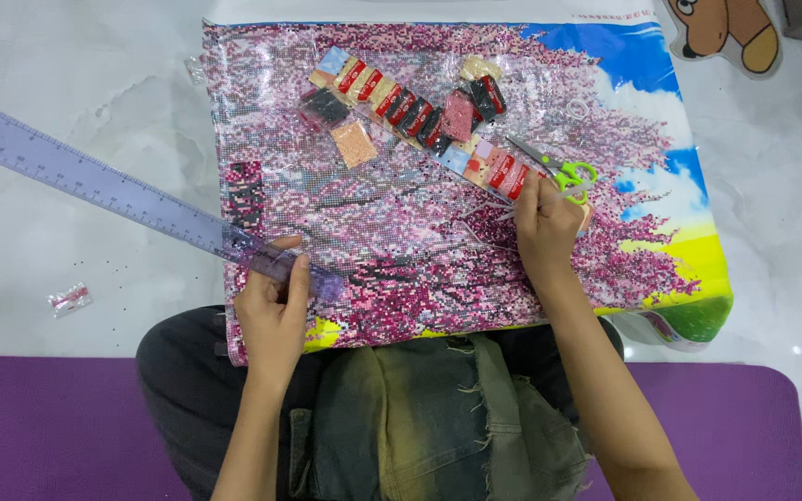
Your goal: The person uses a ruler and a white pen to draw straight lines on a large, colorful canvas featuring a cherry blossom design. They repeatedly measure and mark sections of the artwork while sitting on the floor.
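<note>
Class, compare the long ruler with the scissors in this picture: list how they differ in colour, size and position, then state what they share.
Colour: the ruler is see-through purple; the scissors have green handles and grey blades.
Size: the ruler is far longer than the scissors.
Position: the ruler reaches from the white floor onto the canvas, gripped at one end by the left hand; the scissors lie wholly on the canvas, beside the right hand.
Shared: both lie flat and slant diagonally.

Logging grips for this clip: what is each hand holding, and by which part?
The left hand grips the clear purple ruler at its near end. The right hand rests on the canvas beside the green-handled scissors; whether it holds anything cannot be told.
</note>
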